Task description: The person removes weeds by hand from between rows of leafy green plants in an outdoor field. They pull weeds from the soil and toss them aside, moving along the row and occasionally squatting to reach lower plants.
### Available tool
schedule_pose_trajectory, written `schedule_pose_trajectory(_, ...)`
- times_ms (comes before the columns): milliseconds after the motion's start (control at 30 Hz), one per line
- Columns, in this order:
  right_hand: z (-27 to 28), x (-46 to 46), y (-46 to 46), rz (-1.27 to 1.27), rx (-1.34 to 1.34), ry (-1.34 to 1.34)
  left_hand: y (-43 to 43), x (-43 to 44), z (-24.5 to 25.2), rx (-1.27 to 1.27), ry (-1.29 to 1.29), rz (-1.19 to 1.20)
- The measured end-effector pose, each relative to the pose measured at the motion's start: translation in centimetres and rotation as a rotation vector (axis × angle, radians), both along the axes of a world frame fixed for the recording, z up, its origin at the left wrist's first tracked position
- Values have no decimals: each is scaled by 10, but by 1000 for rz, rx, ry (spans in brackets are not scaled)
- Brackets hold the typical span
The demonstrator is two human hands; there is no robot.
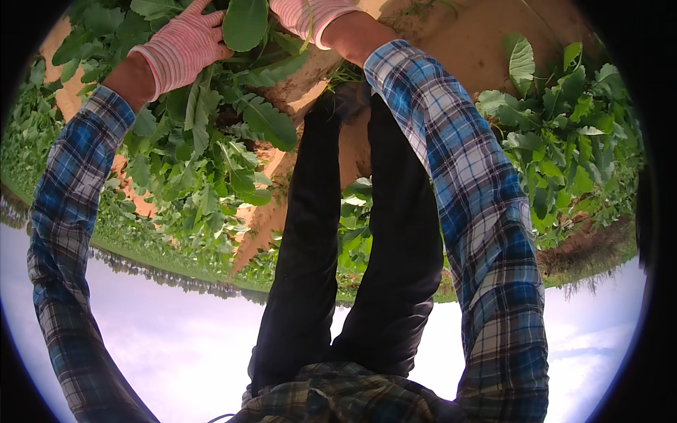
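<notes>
Both of my hands wear pink-and-white striped knit gloves and reach to the top edge of the view. My left hand (185,48) lies among the broad leaves of a leafy crop plant (267,119), its fingers spread; a large rounded leaf (245,24) stands beside its fingertips. Whether it grips a stem cannot be told. My right hand (312,15) is to the right of that leaf, cut off by the top edge, with its fingers out of view. A thin green grass blade (310,26) hangs across its glove.
My legs in black trousers (312,211) stand over a strip of sandy soil (449,50). Leafy crop rows grow on the left (180,180) and right (571,121). A few grass tufts (346,74) grow near my feet.
</notes>
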State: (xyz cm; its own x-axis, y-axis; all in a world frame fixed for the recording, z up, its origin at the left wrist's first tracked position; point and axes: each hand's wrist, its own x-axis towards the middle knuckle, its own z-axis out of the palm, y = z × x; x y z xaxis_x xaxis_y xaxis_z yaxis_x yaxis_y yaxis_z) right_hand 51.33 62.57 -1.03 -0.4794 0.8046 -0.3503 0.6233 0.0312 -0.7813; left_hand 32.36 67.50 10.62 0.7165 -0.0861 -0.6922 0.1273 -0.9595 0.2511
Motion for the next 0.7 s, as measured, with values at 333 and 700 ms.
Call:
schedule_pose_trajectory(333,57,43,-48,-291,-77,-301,-33,37,10,-32,279,-8)
schedule_pose_trajectory(700,49,-26,-57,458,-115,-279,-32,18,17,-61,109,16)
